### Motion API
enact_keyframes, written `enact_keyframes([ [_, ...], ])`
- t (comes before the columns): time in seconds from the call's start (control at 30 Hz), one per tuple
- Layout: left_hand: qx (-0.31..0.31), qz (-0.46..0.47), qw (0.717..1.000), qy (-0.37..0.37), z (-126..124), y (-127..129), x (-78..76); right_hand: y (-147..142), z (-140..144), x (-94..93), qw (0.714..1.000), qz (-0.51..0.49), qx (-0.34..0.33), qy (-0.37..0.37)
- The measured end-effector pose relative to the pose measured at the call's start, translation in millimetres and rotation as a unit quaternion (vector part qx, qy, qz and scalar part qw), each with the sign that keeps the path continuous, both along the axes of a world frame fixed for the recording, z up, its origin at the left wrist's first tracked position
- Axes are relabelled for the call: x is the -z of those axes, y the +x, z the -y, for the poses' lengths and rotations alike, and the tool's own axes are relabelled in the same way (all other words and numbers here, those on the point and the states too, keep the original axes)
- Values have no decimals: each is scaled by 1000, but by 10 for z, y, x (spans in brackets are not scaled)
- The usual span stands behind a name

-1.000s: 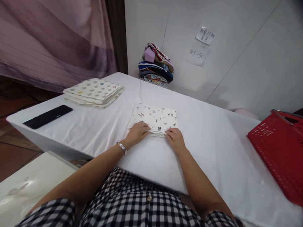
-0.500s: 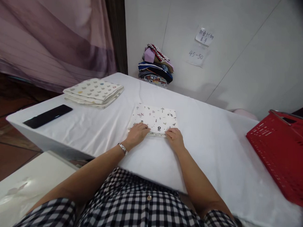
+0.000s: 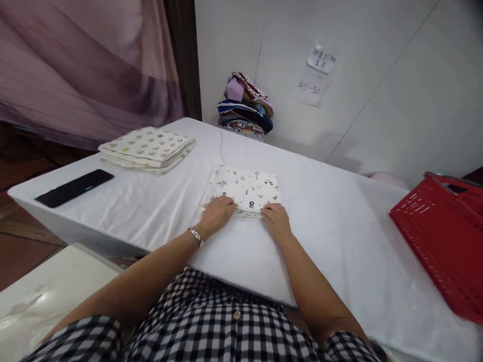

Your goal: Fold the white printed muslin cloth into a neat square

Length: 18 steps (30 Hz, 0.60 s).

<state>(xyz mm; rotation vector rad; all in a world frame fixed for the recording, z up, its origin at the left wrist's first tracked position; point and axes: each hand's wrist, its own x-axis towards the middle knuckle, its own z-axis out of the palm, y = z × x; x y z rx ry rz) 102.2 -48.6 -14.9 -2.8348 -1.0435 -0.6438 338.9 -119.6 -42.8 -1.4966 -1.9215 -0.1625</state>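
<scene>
A folded white cloth (image 3: 247,187) printed with small figures and plants lies flat on the white-covered table, its folded layers showing along the near edge. My left hand (image 3: 217,214) is closed on the near edge, left of the middle, with the fingertips over the top layer. At the near right corner, my right hand (image 3: 277,219) pinches the same edge between thumb and fingers. The thumbs are partly hidden.
Left on the table (image 3: 326,247) are a folded patterned cloth stack (image 3: 147,146) and a black phone (image 3: 75,188). A red plastic basket (image 3: 445,246) stands at the right. Behind, against the wall, is a pile of folded clothes (image 3: 246,107). A white surface (image 3: 51,285) sits lower left.
The view has shifted very slightly. Both hands stay at the near edge of the cloth, with no clear movement of the cloth.
</scene>
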Motion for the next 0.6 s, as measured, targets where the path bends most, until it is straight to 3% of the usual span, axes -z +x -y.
enact_keyframes([
  [0.43, 16, 4, 1000, 9, -3, -117, 74, 120, 67, -25, 997, 5, -67, -23],
  [0.6, 4, 22, 1000, 1, -23, -315, 70, 213, 138, -1, 999, 13, -38, -4],
])
